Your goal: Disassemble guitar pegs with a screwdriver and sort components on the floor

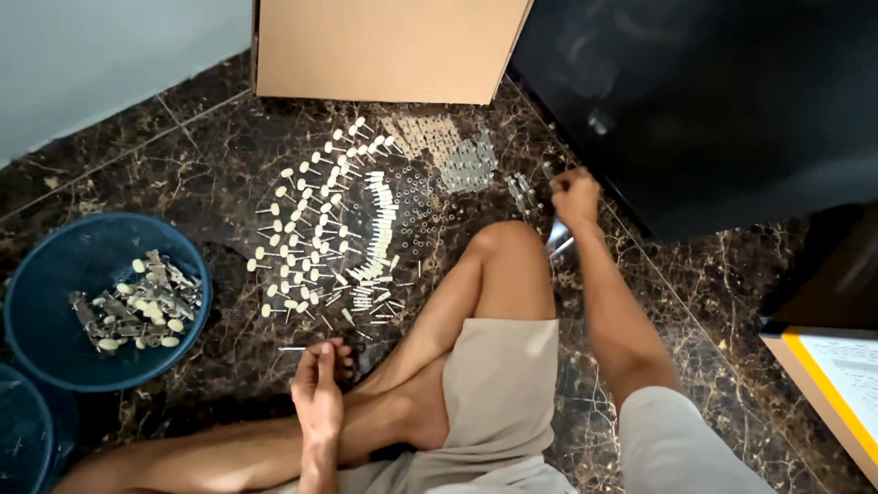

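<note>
I sit on a dark marble floor (pixel 219 183) with legs crossed. My left hand (pixel 320 384) rests near my foot, fingers curled around a thin metal tool (pixel 297 349) that sticks out to the left. My right hand (pixel 574 194) reaches past my knee, closed on a small shiny metal piece (pixel 558 240) next to rows of clear parts (pixel 521 192). In front of me lie several small cream knob-headed pins (pixel 306 238), a curved row of white pieces (pixel 380 229) and small dark rings (pixel 416 206).
A blue basin (pixel 55 265) at left holds assembled metal and cream parts (pixel 137 306). A second blue basin (pixel 23 439) shows at the bottom left. A cardboard box (pixel 384 46) stands ahead, a black cabinet (pixel 713 101) to the right, and a yellow-edged board (pixel 823 384) at the far right.
</note>
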